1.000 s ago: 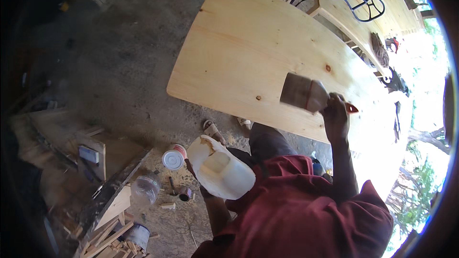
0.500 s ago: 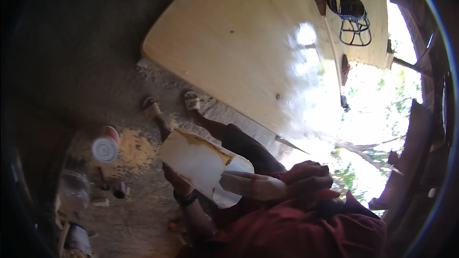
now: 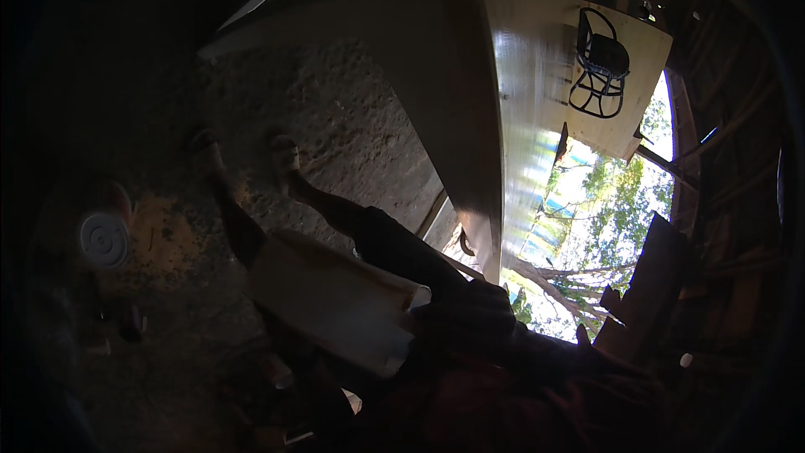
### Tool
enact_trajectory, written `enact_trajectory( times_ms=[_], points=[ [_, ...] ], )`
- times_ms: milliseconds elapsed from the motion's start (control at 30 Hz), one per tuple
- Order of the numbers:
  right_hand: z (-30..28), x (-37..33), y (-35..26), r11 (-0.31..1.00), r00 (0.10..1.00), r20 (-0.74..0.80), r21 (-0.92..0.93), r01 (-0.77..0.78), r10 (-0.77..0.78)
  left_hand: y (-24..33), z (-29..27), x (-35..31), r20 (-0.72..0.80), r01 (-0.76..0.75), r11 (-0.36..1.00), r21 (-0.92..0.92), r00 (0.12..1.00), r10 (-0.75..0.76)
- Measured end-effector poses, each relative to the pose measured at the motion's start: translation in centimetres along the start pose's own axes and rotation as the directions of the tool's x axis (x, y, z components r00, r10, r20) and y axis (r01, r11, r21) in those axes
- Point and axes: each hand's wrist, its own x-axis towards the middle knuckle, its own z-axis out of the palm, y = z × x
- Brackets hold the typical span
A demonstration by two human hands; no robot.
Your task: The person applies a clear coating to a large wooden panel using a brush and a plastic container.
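The glossy desk [image 3: 530, 67] ends in a long edge; rough floor [image 3: 327, 101] spreads beside it. Left grip [image 3: 272, 325] grasps a pale container [image 3: 327, 292]; right grip's state, I cannot tell.

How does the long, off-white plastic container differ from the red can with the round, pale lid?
The long, off-white plastic container looks larger than the red can with the round, pale lid. The container is elongated; the can's top is circular. The container is raised before the person's legs; the can is on the floor. Both are in shade.
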Motion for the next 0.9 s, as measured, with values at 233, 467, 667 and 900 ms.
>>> enact_trajectory(
  times_ms=[233,467,667,900],
  points=[
    [1.3,0.2,0.5,0.999,0.999,0.019,0.0,0.033,-0.033,-0.6,-0.1,-1.5,0.005,0.051,0.998,-0.023,0.999,-0.051],
    [-2.5,-1.2,-3.0,1.0,0.999,0.035,-0.004,-0.002,0.002,4.0,2.6,-1.4,0.069,-0.048,0.999,-0.018,0.996,0.049],
    [-9.2,-4.2,-7.8,0.997,0.979,-0.194,0.041,0.07,-0.06,10.9,6.7,-2.2,0.198,-0.155,0.988,-0.009,0.968,0.154],
    [-17.5,-11.3,-10.6,0.935,0.91,-0.415,0.329,0.13,0.02,19.2,8.5,-5.9,0.259,0.112,0.991,-0.076,0.962,-0.089]
  ],
)
